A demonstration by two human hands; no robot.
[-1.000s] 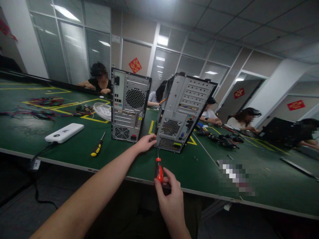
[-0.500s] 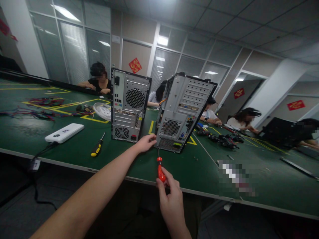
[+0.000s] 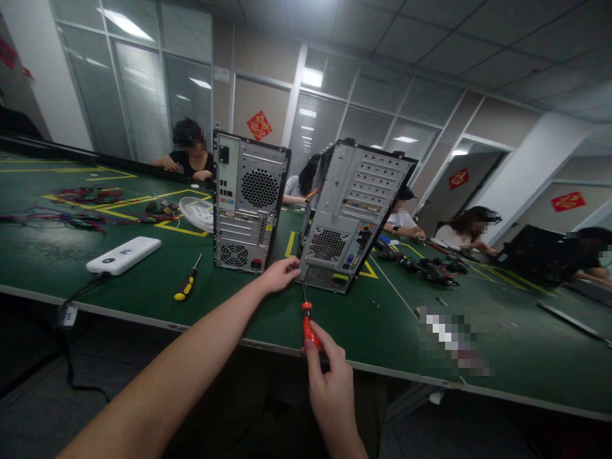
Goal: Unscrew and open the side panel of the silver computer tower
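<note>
R hand (image 3: 329, 382) closed round red-handled screwdriver (image 3: 307, 322), tip aimed at bottom rear corner of tilted PC case (image 3: 351, 213). Vs a sec ago: handle nudged slightly up/fwd, grip rolled over it, looks like twisting; case and arms otherwise same. L hand (image 3: 282, 273) fingers curled vs. case's lower edge, bracing, not gripping anything I can see. Second tower (image 3: 248, 201) upright just left. Yellow screwdriver (image 3: 187, 282) lying on green table (image 3: 143, 287), white box (image 3: 123, 254) further left.
</note>
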